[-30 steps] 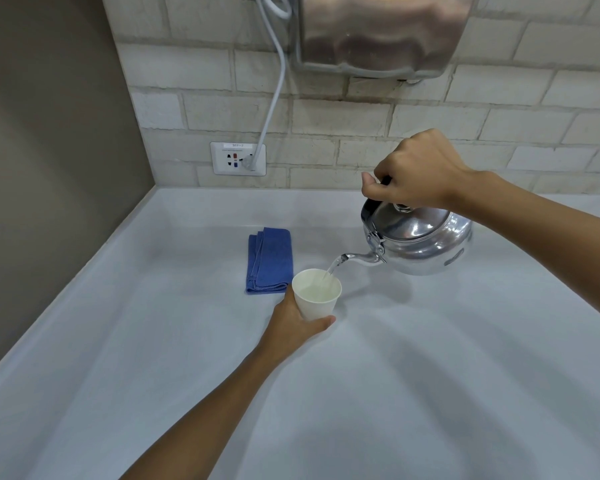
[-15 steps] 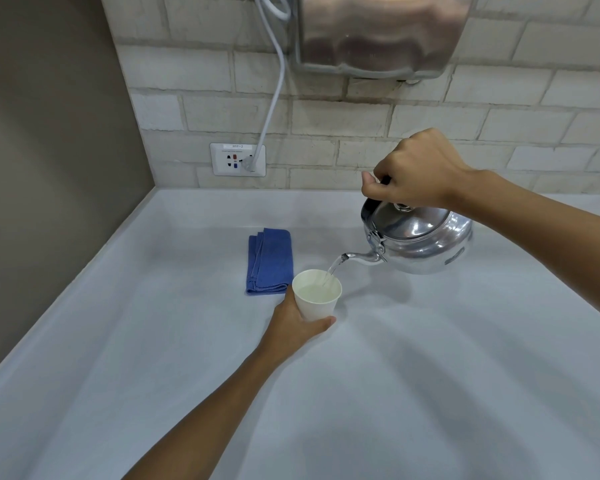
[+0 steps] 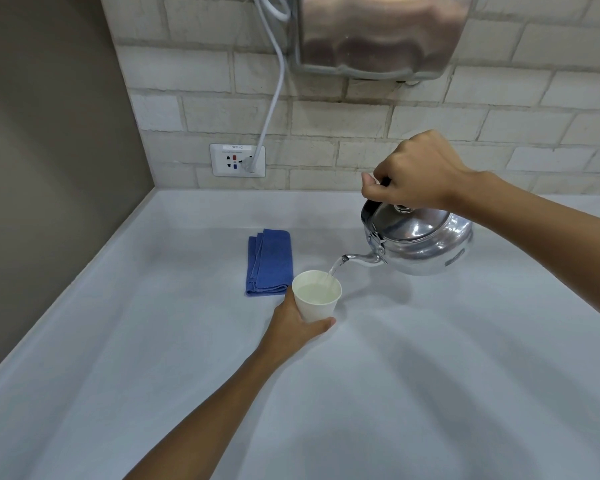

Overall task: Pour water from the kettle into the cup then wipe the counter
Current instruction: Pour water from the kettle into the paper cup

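The right hand (image 3: 416,171) is gripping the handle of the kettle (image 3: 420,242), tilting water into a cup (image 3: 316,296) that the left hand (image 3: 293,329) is steadying on the table (image 3: 430,375). The water is nearing the rim; levelling the kettle soon would prevent overflow.

A shiny metal kettle (image 3: 420,242) hung tilted above the white counter (image 3: 430,375), its spout streaming water into an upright white paper cup (image 3: 316,296), mostly full. A folded blue cloth (image 3: 269,261) lay just beside the cup.
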